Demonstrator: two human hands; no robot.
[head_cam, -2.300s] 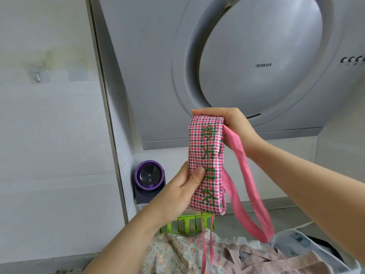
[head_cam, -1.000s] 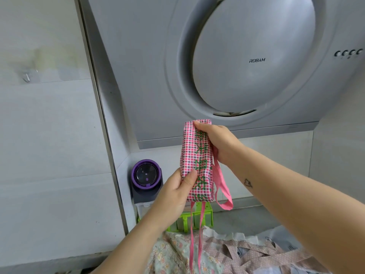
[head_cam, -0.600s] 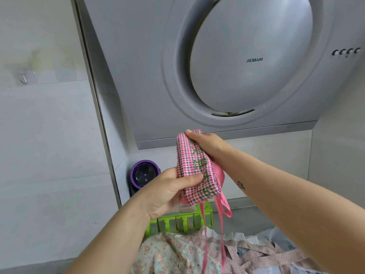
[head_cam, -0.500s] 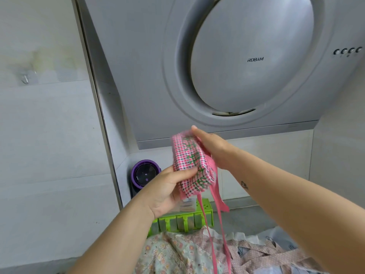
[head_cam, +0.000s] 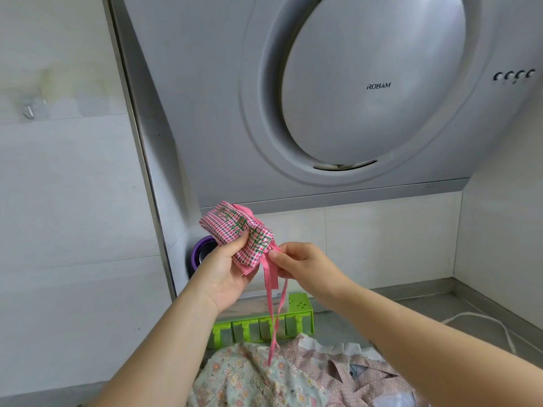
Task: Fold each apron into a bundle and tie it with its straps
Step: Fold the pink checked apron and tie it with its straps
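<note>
Mid-air, left hand raised, gripping bundle

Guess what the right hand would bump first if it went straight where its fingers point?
The right hand points left and pinches the pink strap, so it would probably hit the folded checked apron in the left hand first.

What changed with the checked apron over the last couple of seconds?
The checked apron, a long upright strip before, is now doubled into a short bundle gripped by the left hand alone. The right hand let go of its top end, dropped beside the bundle and now pinches the pink straps. The floral apron and green rack on the counter stayed put.
</note>
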